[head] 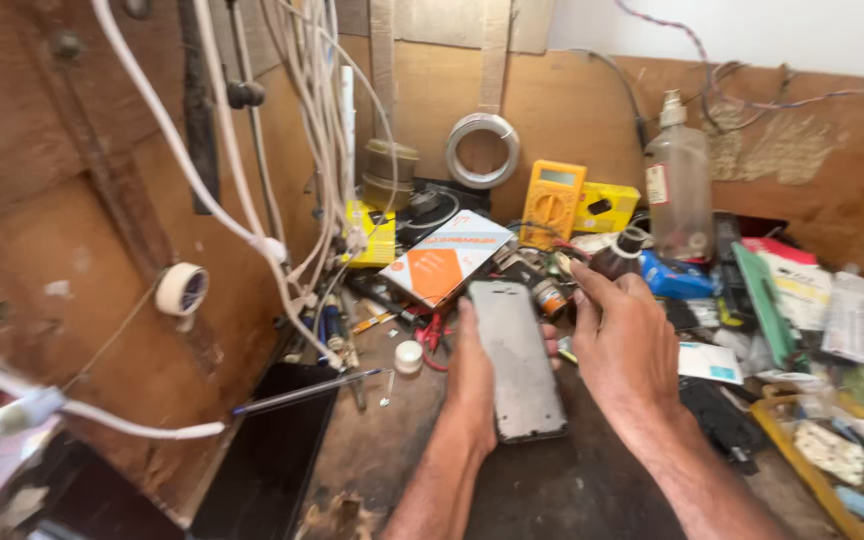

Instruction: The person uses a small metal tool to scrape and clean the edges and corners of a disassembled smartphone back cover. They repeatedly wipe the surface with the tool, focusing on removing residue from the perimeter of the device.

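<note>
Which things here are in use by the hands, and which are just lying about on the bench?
In use:
- left hand holding the grey phone panel
- right hand reaching by the small dark bottle

Lying about:
- yellow multimeter
- clear spray bottle
- orange and white box
- tape roll
- white cap
</note>
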